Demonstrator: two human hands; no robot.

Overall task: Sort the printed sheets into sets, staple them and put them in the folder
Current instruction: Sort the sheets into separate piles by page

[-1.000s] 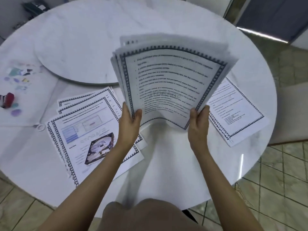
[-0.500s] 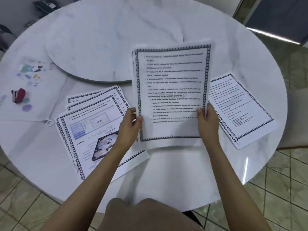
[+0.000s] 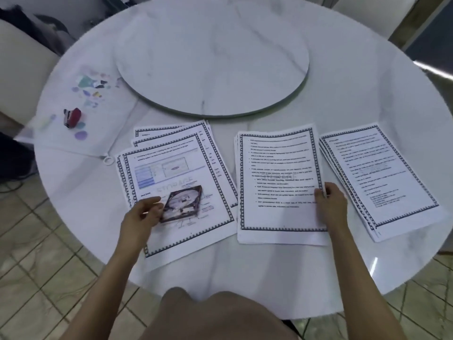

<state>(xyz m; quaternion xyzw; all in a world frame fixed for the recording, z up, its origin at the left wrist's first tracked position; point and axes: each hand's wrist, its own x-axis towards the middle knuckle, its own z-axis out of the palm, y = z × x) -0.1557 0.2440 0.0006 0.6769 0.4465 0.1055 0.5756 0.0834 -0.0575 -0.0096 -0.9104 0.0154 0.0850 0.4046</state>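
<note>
Three paper stacks (image 3: 279,182) on table (image 3: 245,278); left hand (image 3: 142,214), right hand (image 3: 331,204) touching two.

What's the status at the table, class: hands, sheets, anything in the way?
Left hand on left bordered sheet pile. Right hand at middle pile edge. Small red stapler untouched. Nothing blocking.

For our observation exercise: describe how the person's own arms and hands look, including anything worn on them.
Both arms are bare up to where the picture ends: no sleeves show. The left hand and right hand wear no gloves, and no rings, watch or bracelets can be seen. The nails look short and unpainted, though the picture is slightly blurred.
</note>
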